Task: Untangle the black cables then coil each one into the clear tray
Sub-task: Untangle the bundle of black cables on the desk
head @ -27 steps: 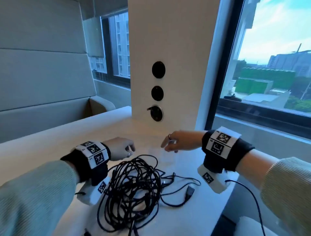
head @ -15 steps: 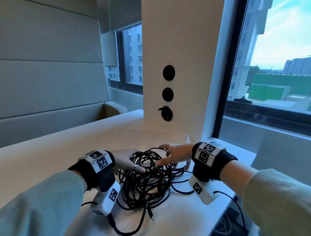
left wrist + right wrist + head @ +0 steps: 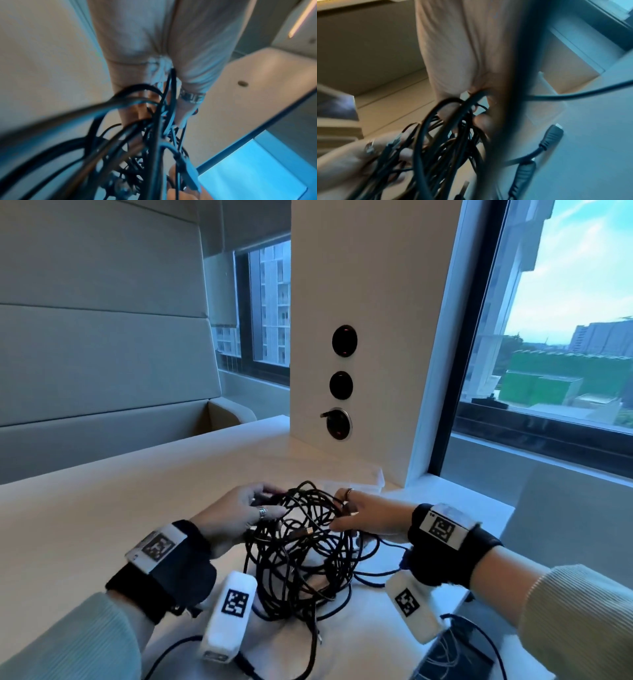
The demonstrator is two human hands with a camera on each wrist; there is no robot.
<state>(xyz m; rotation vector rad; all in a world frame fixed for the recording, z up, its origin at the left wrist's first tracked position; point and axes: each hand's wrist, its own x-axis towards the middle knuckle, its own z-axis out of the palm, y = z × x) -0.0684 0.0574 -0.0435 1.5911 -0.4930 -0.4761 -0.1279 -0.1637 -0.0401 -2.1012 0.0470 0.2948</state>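
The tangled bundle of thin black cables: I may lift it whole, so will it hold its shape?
Probably not: the tangled bundle of thin black cables looks floppy, with loose loops sagging. Its trailing ends would likely dangle and snag. It seems light.

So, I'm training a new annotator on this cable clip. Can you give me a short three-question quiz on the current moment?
1. True or false: the cables are already coiled in the tray.
2. Where do the two hands sit relative to the tangle?
A. both on its near side
B. left hand on its left, right hand on its right
C. both off the table
3. Fill in: the tray lies between the tangle and the white ____ with three round black fittings.

Key: 1 false, they lie in one tangle on the table; 2 B; 3 pillar.
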